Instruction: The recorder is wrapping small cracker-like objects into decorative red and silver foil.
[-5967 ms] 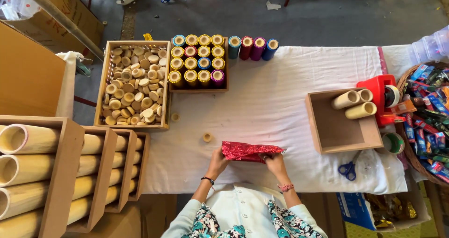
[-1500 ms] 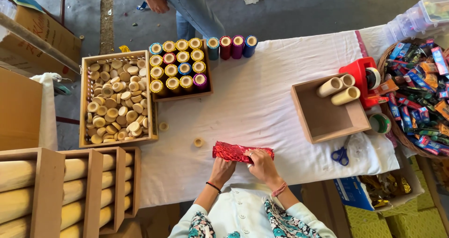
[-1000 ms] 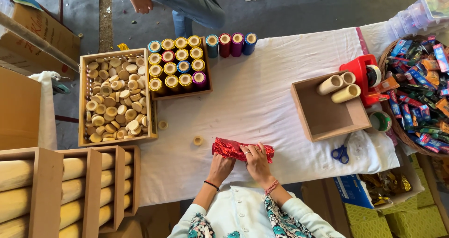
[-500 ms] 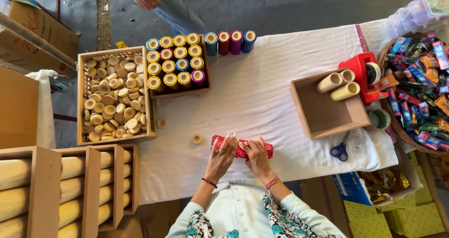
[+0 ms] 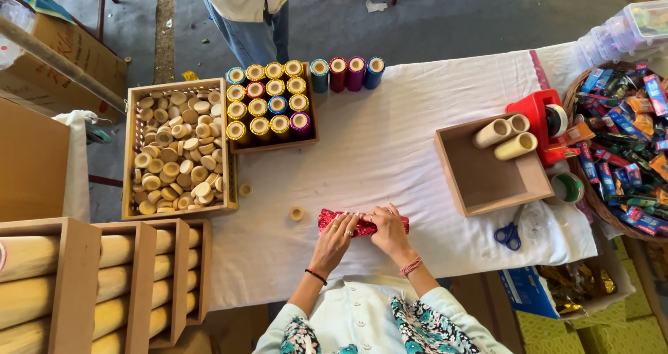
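A tube wrapped in shiny red foil (image 5: 362,223) lies across the white cloth near the table's front edge. My left hand (image 5: 337,233) presses on its left part and my right hand (image 5: 387,227) covers its right part, fingers curled over the foil. A small cardboard cap (image 5: 297,214) lies just left of the tube.
A wooden tray of round caps (image 5: 178,152) and a box of foil-covered tubes (image 5: 270,105) sit at back left. A wooden box (image 5: 490,167) holds three plain tubes. Scissors (image 5: 510,234), a red tape dispenser (image 5: 539,121) and a basket of packets (image 5: 623,142) are on the right. Another person stands beyond the table.
The loose red foil sheet has been rolled tighter into a narrow tube shape, and both hands have closed in over it.
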